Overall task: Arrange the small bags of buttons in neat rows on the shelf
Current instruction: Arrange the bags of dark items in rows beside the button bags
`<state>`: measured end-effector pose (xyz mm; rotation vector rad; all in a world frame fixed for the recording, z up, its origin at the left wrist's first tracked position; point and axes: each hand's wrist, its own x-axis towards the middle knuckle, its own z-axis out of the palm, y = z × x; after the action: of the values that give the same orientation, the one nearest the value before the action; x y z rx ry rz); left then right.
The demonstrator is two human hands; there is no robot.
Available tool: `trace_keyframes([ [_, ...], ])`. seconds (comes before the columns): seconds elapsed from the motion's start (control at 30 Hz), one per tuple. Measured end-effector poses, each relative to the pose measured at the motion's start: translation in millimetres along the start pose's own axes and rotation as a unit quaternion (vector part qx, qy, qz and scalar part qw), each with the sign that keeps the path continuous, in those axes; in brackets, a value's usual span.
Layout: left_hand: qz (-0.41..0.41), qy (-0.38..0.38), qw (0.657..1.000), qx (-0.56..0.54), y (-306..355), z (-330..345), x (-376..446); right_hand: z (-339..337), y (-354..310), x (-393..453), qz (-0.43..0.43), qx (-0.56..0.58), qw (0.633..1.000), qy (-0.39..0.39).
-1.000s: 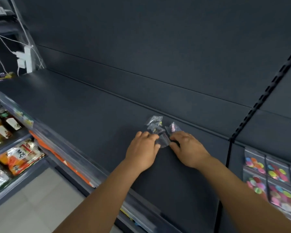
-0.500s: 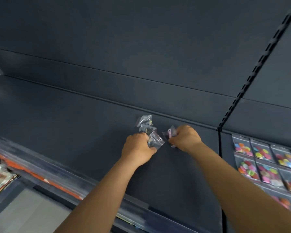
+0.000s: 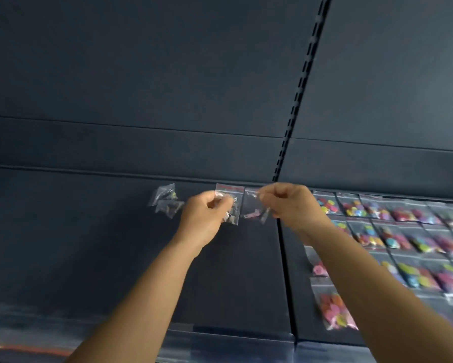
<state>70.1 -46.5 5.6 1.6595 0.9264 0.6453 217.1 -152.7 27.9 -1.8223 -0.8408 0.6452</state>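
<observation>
Both arms reach forward and up over the dark shelf (image 3: 94, 244), forearms bare, the two hands close together near the shelf's far edge. The left hand (image 3: 207, 216) has its fingers curled, pinching a small clear zip bag (image 3: 230, 205) that hangs from the fingertips with its red-striped seal at the top; small dark pieces sit in its lower part. The right hand (image 3: 291, 203) is closed in a fist-like pinch on the upper corner of a second clear bag (image 3: 254, 205), which holds something pink near its bottom edge. The two bags hang just beside each other, edges almost touching, between the hands; whether they rest on the shelf or are lifted off it cannot be told.

To the left, just beside the left hand, two more clear bags (image 3: 166, 201) lie overlapped on the shelf. On the right-hand shelf section, past the slotted upright (image 3: 296, 100), rows of bags of coloured buttons (image 3: 377, 226) lie side by side, blurred; the nearest of them, a bag of pink and orange buttons (image 3: 332, 310), lies at the near right, partly hidden by the right forearm.
</observation>
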Motion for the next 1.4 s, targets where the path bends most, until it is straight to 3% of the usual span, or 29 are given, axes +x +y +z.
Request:
trace_keyframes([
  [0.23,0.032,-0.078,0.996,-0.023,40,83,-10,-80,18,-39,-0.04,0.033,0.995,0.08],
  [0.43,0.054,-0.131,0.987,-0.072,83,180,-46,-170,52,-84,-0.022,0.087,0.979,0.182],
  [0.7,0.054,-0.271,0.957,-0.088,126,313,-116,-282,99,-156,0.004,0.049,0.956,0.29],
  [1.07,0.081,-0.388,0.914,-0.083,173,467,-211,-410,164,-258,0.033,0.014,0.897,0.44],
  [1.27,0.119,-0.413,0.901,-0.055,192,529,-240,-456,185,-294,0.049,0.03,0.874,0.482],
  [1.4,0.145,-0.418,0.895,-0.053,204,568,-246,-487,194,-310,0.072,0.047,0.878,0.47],
])
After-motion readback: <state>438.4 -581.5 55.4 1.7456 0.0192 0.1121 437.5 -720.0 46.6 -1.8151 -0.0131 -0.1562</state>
